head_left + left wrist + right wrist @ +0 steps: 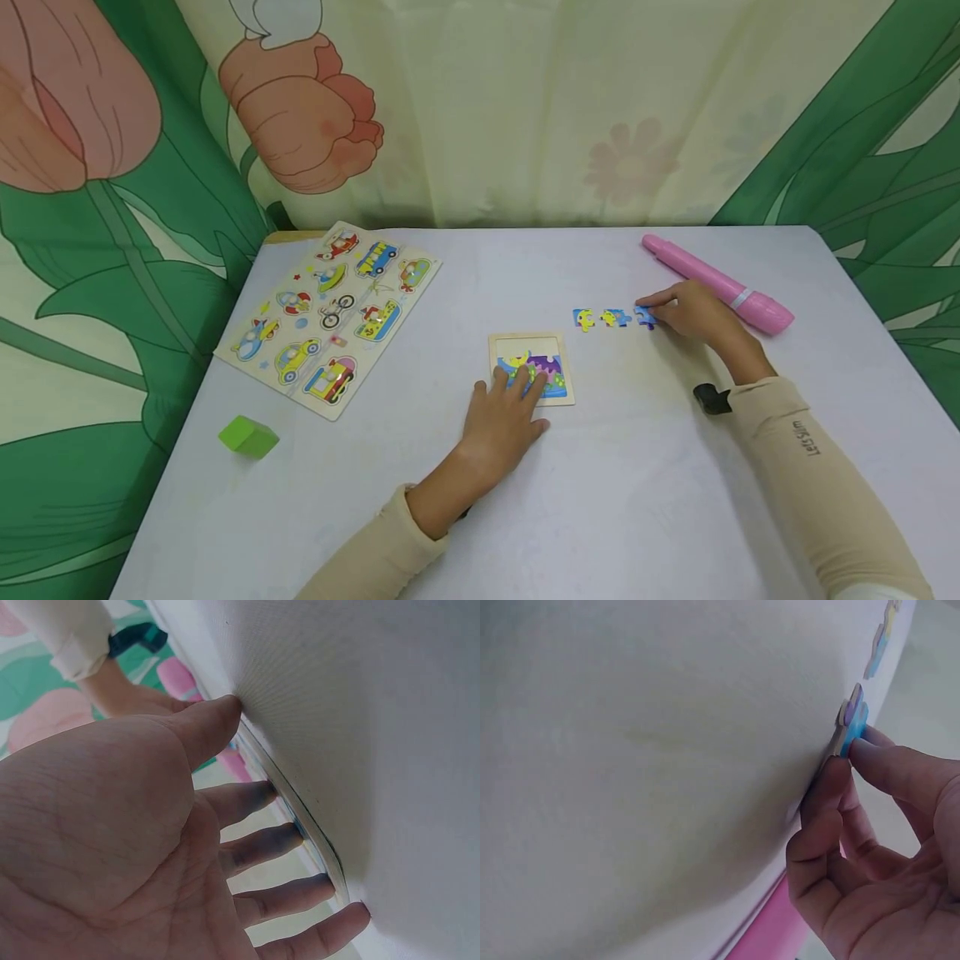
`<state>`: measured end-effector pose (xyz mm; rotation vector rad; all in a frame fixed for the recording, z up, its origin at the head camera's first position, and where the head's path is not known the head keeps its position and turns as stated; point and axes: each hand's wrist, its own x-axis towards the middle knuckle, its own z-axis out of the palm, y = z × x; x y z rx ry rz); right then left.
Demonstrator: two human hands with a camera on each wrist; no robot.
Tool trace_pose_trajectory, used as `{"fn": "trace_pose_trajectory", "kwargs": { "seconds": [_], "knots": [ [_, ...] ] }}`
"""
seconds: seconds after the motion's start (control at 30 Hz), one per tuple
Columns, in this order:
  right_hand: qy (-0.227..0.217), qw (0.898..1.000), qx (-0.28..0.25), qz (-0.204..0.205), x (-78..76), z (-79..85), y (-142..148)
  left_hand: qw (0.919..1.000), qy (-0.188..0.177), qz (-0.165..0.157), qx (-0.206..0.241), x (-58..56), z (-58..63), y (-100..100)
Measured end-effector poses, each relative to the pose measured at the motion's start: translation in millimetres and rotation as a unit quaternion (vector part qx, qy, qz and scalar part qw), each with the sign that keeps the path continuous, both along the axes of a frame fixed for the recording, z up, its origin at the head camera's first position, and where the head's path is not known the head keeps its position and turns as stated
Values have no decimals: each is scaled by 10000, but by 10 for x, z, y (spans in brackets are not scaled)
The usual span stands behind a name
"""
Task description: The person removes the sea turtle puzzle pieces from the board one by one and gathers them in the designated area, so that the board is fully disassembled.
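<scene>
My left hand (498,425) rests its spread fingertips on a small wooden jigsaw tray (531,336), whose lower part holds colourful pieces. In the left wrist view the fingers (262,847) look nearly straight along the tray's edge (315,840). To the right, my right hand (693,312) pinches a blue and purple jigsaw piece (644,316) between thumb and finger, at the table surface. The right wrist view shows this piece (851,727) at the fingertips. Two more loose pieces, a yellow-and-blue one (583,319) and another beside it (616,317), lie in a row to its left.
A large vehicle puzzle board (330,312) lies at the back left, with a green block (248,437) in front of it. Behind the right hand lies a pink cylindrical object (716,283) with a pale band. A patterned curtain (510,117) hangs beyond the white table (600,500).
</scene>
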<state>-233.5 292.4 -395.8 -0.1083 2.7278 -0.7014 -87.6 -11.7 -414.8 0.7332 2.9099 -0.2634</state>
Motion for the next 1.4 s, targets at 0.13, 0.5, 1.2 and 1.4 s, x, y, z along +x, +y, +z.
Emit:
{"fn": "trace_pose_trajectory", "kwargs": {
  "seconds": [0.13,0.5,1.2,1.4],
  "knots": [
    [141,9999,-59,-36,33,-12,8,10000,-30,-24,-7,0,3,7],
    [570,9981,-235,26,72,-97,11,9998,-161,21,130,13,24,-32],
    [986,9907,-370,866,160,111,-672,9986,-496,61,169,75,47,-62],
    [997,9785,-664,1680,244,67,-1068,9978,-637,182,-38,159,102,-30]
  ]
}}
